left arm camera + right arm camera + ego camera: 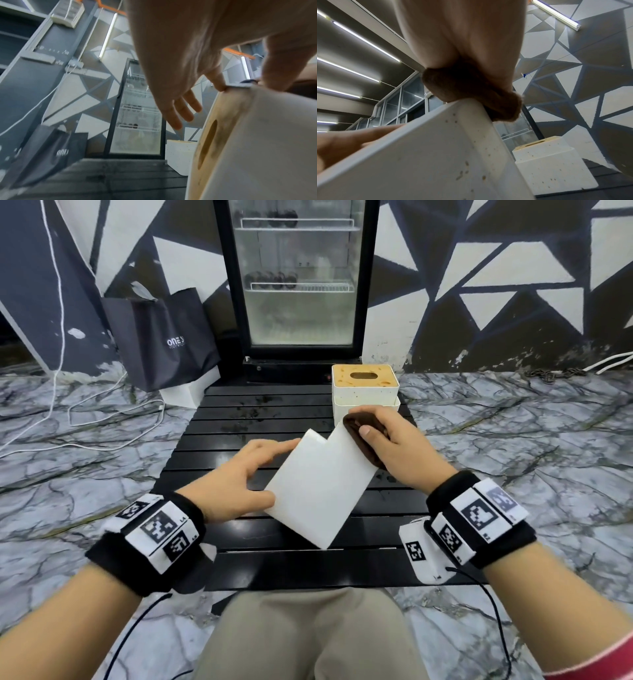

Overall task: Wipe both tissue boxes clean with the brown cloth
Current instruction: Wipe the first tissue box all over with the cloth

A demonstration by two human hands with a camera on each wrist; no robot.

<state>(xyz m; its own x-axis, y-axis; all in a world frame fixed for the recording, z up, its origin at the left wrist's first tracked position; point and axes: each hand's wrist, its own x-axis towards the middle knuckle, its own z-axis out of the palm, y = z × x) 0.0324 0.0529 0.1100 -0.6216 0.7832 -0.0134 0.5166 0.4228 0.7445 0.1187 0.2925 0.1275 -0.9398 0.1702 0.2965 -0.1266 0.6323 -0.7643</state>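
A white tissue box [318,484] is held tilted above the black slatted table [260,412]. My left hand [279,470] pinches its left side between thumb and index finger, the other fingers spread. In the left wrist view the box's stained wooden lid [211,142] faces left. My right hand [366,422] grips the bunched brown cloth [371,455] and presses it on the box's upper right edge [471,108]. The cloth [471,88] sits under my palm. Brown specks dot the held box [419,162]. A second speckled box [364,392] with a stained lid stands at the table's back right.
A glass-door fridge [298,278] stands right behind the table. A black paper bag [164,340] leans at the back left, and white cables [102,419] lie on the marble floor. My knees [308,638] are at the table's near edge.
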